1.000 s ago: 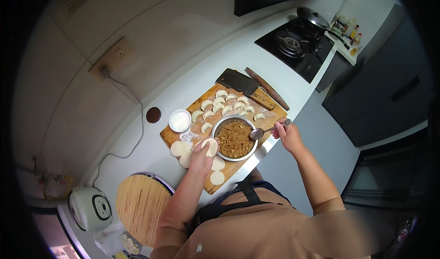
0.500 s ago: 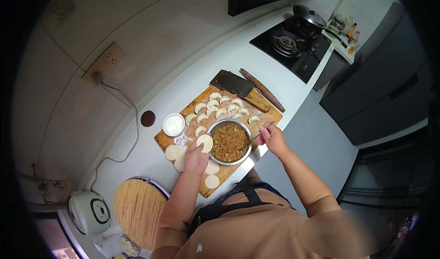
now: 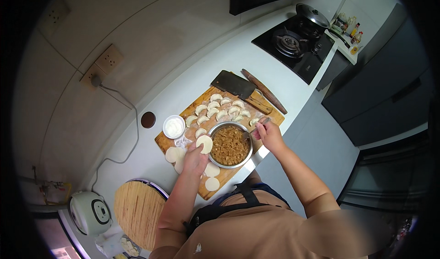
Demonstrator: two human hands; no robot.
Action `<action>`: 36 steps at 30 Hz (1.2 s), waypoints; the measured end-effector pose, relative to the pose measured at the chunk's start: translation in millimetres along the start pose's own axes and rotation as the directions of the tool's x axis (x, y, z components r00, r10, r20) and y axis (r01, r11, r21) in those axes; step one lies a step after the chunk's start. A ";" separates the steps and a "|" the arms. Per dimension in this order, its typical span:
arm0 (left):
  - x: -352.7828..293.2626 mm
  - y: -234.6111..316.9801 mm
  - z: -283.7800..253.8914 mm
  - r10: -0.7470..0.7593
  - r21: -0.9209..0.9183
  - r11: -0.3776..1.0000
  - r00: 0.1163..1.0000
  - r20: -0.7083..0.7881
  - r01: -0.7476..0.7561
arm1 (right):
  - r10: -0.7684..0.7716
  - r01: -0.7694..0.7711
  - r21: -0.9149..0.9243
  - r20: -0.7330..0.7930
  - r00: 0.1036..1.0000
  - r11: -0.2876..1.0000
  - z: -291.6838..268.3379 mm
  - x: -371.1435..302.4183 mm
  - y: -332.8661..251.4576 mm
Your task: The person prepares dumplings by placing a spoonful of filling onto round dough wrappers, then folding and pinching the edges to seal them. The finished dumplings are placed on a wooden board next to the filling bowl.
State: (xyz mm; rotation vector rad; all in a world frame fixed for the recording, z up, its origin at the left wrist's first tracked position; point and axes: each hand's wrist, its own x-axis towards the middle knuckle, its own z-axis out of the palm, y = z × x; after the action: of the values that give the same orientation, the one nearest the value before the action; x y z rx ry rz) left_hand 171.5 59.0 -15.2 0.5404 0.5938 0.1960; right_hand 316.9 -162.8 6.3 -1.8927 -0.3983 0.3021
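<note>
Head view, with the metal bowl (image 3: pixel 232 166) as the dial's centre and twelve at the top: the left hand (image 3: pixel 196 160) sits at eight o'clock, thumb and fingers clamped on a round dough wrapper (image 3: pixel 206 144) at nine, just beside the rim. At about half past two, the right hand (image 3: pixel 271 136) grips the handle of a metal spoon (image 3: pixel 247 135), fingers together around it; the spoon's head is at the same side of the bowl, by the brown filling (image 3: pixel 228 146), and I cannot tell how deep it sits. The bowl stands on a wooden board (image 3: pixel 224 177). Folded dumplings (image 3: pixel 213 105) spread from ten round to half past one, with a cleaver (image 3: pixel 233 83) beyond them at twelve and a rolling pin (image 3: pixel 265 92) at one. More wrappers (image 3: pixel 212 183) lie between seven and nine. A small white bowl (image 3: pixel 174 137) of white powder stands between nine and ten. Farther off, a slatted round mat (image 3: pixel 139 213) and a rice cooker (image 3: pixel 87 213) are near eight.
</note>
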 end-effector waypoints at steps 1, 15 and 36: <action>-0.7 0.3 0.6 -0.002 0.000 1.000 1.000 -0.004 0.002 | -0.045 0.045 -0.053 0.013 0.999 0.998 2.2 0.8 -2.3; -5.5 7.9 -16.9 -0.015 -0.085 0.996 0.999 -0.036 0.012 | -0.367 0.418 -0.350 0.206 0.907 0.838 -11.1 -27.5 -11.3; 0.8 -7.6 -13.4 -0.035 -0.089 0.996 0.999 -0.019 0.033 | -0.163 0.159 -0.094 -0.034 0.986 0.983 3.3 -67.7 8.4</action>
State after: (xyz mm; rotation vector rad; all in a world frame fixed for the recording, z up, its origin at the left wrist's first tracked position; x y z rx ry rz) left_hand 164.7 58.6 -29.0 0.4428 0.6114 0.1947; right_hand 255.1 -190.7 -1.6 -1.9391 -0.5419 0.1380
